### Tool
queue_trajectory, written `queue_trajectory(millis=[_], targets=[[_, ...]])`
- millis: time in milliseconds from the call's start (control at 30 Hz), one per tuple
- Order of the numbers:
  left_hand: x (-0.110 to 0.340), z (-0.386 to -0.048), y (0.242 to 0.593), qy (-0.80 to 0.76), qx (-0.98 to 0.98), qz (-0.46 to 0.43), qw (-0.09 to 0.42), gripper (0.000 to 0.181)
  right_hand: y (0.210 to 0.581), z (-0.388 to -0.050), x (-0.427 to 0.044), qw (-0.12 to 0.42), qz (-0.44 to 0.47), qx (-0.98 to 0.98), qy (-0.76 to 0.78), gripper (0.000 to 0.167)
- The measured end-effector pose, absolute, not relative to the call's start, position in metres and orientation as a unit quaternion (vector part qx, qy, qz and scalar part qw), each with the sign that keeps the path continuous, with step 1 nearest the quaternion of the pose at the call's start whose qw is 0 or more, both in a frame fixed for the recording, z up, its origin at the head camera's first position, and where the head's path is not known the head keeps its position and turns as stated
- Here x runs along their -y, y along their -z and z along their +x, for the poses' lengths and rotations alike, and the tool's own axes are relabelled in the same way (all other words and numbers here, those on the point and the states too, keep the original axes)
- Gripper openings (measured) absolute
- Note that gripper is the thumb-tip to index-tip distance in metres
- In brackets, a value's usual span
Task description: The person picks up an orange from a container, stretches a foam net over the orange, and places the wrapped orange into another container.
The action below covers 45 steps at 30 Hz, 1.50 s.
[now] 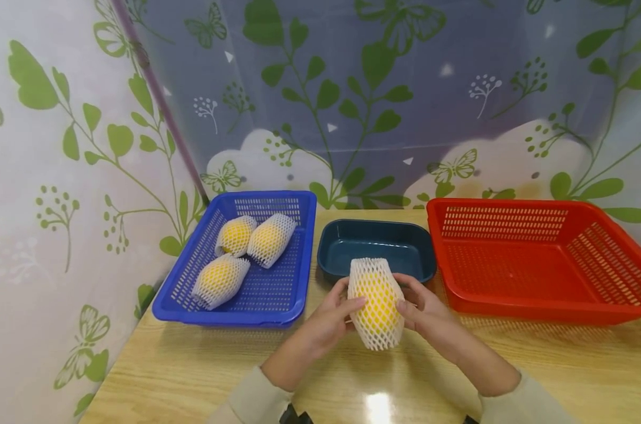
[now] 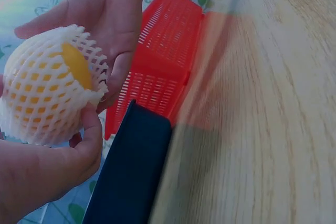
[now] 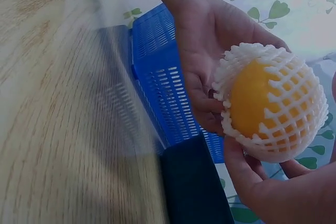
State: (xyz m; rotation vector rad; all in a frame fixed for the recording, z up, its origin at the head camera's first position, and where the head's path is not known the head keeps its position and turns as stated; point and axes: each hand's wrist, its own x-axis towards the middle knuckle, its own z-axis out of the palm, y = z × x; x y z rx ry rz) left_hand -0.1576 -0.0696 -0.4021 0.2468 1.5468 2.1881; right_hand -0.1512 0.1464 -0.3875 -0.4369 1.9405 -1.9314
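Both hands grip one yellow fruit (image 1: 377, 303) in a white foam net sleeve, raised over the front of the table. My left hand (image 1: 328, 321) holds its left side, thumb across the net. On the opposite side my right hand (image 1: 432, 315) has its thumb on the net and fingers behind. Bare yellow skin of the fruit (image 3: 249, 100) shows through the open end of the sleeve in the right wrist view. Just beyond the hands sits a dark teal tray (image 1: 376, 227), its front edge partly hidden by the sleeve and fingers.
At the left a blue basket (image 1: 303, 265) holds three yellow fruits in foam nets (image 1: 221, 280). A red basket (image 1: 516, 306) stands at the right, beside the tray. Wooden table (image 1: 193, 377) lies in front; patterned cloth (image 1: 320, 118) hangs behind and at the left.
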Motion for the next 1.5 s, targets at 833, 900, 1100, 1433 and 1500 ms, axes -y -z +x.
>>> queue_trajectory(millis=[833,900,1100,1433,1500], targets=[[0.074,-0.158,0.408,-0.771,-0.587,0.062,0.241,0.051,0.402,-0.152,-0.139,0.197,-0.033,-0.669,0.716,0.066],[0.076,-0.157,0.408,-0.775,-0.580,0.064,0.244,0.052,0.402,-0.152,-0.139,0.198,-0.025,-0.671,0.714,0.064],[0.079,-0.158,0.407,-0.774,-0.578,0.058,0.252,0.053,0.404,-0.154,-0.141,0.208,-0.033,-0.666,0.716,0.067],[0.074,-0.157,0.406,-0.770,-0.588,0.059,0.241,0.057,0.411,-0.153,-0.147,0.259,-0.117,-0.577,0.766,0.063],[0.071,-0.156,0.404,-0.769,-0.592,0.052,0.234,0.056,0.411,-0.152,-0.148,0.271,-0.130,-0.558,0.773,0.063]])
